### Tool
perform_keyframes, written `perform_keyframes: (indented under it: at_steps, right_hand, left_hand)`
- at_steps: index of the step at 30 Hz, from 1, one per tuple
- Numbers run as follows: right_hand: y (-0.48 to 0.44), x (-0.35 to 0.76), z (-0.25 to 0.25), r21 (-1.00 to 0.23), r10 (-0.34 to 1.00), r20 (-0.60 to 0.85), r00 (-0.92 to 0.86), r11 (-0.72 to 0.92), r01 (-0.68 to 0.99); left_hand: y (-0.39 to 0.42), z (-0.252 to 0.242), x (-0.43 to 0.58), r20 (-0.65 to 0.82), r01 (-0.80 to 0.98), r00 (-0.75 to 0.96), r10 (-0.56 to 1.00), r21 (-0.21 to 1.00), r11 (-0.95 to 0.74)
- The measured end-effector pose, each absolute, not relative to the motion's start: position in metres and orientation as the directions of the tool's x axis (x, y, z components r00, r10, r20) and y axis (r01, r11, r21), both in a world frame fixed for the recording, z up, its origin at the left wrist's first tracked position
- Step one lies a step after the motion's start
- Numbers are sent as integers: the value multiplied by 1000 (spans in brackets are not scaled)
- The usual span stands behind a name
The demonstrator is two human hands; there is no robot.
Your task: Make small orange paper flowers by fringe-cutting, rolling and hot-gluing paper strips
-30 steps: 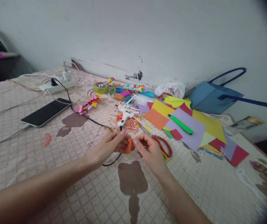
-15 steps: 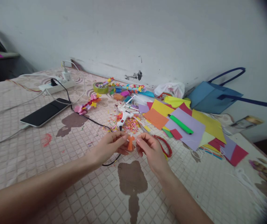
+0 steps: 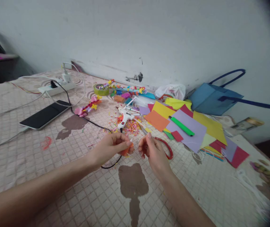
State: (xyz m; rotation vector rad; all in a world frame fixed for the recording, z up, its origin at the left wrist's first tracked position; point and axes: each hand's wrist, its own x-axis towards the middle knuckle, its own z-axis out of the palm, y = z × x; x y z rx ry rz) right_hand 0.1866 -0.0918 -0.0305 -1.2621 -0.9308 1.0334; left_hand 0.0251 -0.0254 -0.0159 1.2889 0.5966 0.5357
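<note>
My left hand (image 3: 116, 145) pinches a small fringed orange paper piece (image 3: 126, 150) between thumb and fingers, which hide part of it. A tiny whitish bit shows at its top. Just to the right, my right hand (image 3: 152, 149) is apart from the paper, its fingers curled and its thumb up against the index side; whatever it may hold is hidden. Beyond the hands lies a white glue gun (image 3: 125, 118) among colourful paper scraps (image 3: 135, 126). Red-handled scissors (image 3: 169, 149) lie partly behind my right hand.
Coloured paper sheets (image 3: 199, 132) with a green marker (image 3: 182, 126) spread to the right, before a blue bag (image 3: 214, 99). On the left are a phone (image 3: 45, 115), a power strip (image 3: 56, 89) and loose cables. Green tape (image 3: 101, 90) and paper flowers (image 3: 87, 107) lie farther back.
The orange paper has turned and slipped further behind my left fingers. My right thumb has risen, and the right fingers have curled more.
</note>
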Motion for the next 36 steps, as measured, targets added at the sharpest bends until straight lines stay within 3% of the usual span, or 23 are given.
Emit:
perform_keyframes:
  at_steps: [4, 17, 21, 25, 29, 36]
  right_hand:
    - [-91, 186, -30, -994, 972, 22, 234, 48, -103]
    - [-93, 193, -35, -972, 914, 208, 347, 156, 173]
    - [-93, 193, -33, -982, 916, 181, 357, 150, 112]
    - [-93, 191, -29, -989, 980, 149, 135, 150, 7]
    - [-94, 189, -30, -998, 999, 34, -24, 33, -57]
    - [-88, 195, -34, -997, 986, 48, 160, 56, -44]
  left_hand:
    - [-23, -14, 24, -113, -61, 710, 695, 974, 220]
    - [-22, -18, 25, -229, -102, 706, 670, 904, 416]
    - [-21, -17, 24, -217, -109, 741, 636, 895, 432]
    - [-22, -17, 22, -224, -75, 792, 568, 887, 455]
    - [-23, -16, 23, -261, -28, 805, 533, 880, 473]
    - [-21, -18, 23, -260, -14, 820, 511, 882, 471]
